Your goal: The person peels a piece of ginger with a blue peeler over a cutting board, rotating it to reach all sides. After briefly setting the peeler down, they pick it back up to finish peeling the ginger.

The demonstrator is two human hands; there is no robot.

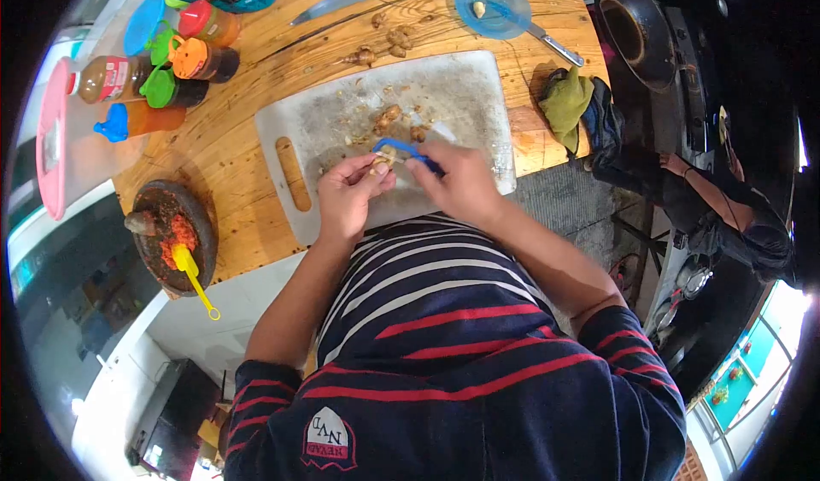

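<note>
Over the white cutting board (pixel 333 101), my left hand (pixel 348 192) pinches a small pale root piece (pixel 386 156) between thumb and fingertips. My right hand (pixel 457 182) is closed round a blue peeler (pixel 400 146), whose head lies against that piece. Brown root pieces (pixel 387 120) and peel scraps rest on the board just beyond my hands. More unpeeled roots (pixel 398 41) lie on the wooden table past the board's far edge. A blue bowl (pixel 493 7) at the far right holds one pale piece, with a small knife (pixel 555 45) beside it.
A long knife (pixel 359 1) lies at the back. Sauce bottles (pixel 175 71) crowd the left side, near a stone mortar (pixel 154 199) with red paste and a yellow spoon (pixel 192 276). A green cloth (pixel 566 109) hangs by the right edge. Another person (pixel 726 199) is at the right.
</note>
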